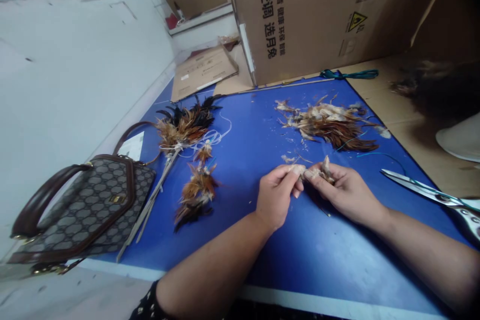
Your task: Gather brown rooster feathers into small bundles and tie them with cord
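Note:
Over the blue table point(240, 160), my left hand point(278, 191) and my right hand point(347, 192) meet, thumbs pinched close together. My right hand is closed on a few small feathers point(325, 167), pale and brown. My left fingers press on a pale fluffy end of feather point(299, 169); where one piece stops and another begins is hidden by the fingers. Just beyond the hands lies a heap of loose brown and cream feathers point(326, 125). To the left are tied feather bunches point(197, 190) in brown and black.
Large scissors point(431, 192) lie at the right edge. Feathered sticks point(153, 200) with white string point(213, 137) lie beside a patterned handbag point(108, 195) on the left. A big cardboard box point(315, 20) stands behind, with a green cord point(348, 74) at its foot.

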The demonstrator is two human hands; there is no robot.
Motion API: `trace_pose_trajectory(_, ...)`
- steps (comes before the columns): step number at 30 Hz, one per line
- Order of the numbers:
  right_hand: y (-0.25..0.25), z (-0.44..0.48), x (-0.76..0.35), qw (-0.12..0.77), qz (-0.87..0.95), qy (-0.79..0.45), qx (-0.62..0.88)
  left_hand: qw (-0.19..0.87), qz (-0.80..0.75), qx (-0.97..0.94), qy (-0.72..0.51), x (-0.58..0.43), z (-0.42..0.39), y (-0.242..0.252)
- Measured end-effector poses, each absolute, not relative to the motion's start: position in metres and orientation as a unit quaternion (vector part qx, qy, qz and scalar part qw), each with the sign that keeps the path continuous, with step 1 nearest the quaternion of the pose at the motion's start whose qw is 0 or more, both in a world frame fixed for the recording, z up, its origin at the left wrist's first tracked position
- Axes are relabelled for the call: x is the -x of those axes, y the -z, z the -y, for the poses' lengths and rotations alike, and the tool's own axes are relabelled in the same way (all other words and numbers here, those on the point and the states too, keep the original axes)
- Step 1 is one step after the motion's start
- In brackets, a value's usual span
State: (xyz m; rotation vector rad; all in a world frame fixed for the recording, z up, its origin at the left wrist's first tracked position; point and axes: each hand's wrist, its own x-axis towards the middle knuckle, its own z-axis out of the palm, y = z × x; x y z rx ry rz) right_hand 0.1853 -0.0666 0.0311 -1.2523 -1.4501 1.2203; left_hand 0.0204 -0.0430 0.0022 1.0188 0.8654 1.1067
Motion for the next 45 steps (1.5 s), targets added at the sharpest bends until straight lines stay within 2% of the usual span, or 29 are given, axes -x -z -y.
trace_pose_trajectory(11, -0.033, 0.066, -0.185, 0.424, 0.563, -0.532, 0.47, 0.691, -0.345, -0.415, -0.481, -0.019, 0.042, -0.003)
trace_pose_trajectory(15, -0.027, 0.065, -0.187, 0.465, 0.503, -0.536, 0.493, 0.715, -0.32, -0.403, -0.474, -0.018, 0.041, -0.009)
trace_pose_trajectory(22, -0.028, 0.066, -0.186, 0.444, 0.533, -0.549, 0.466, 0.711, -0.304, -0.425, -0.47, -0.02, 0.042, -0.006)
trace_pose_trajectory(28, -0.02, 0.067, -0.184, 0.487, 0.512, -0.556, 0.439, 0.701, -0.298, -0.437, -0.477, -0.021, 0.043, -0.007)
trace_pose_trajectory(41, -0.021, 0.074, -0.176, 0.538, 0.512, -0.473, 0.474, 0.78, -0.27, -0.339, -0.452, -0.021, 0.041, -0.011)
trace_pose_trajectory(45, -0.019, 0.076, -0.18, 0.539, 0.54, -0.405, 0.503, 0.8, -0.274, -0.32, -0.428, -0.019, 0.04, -0.012)
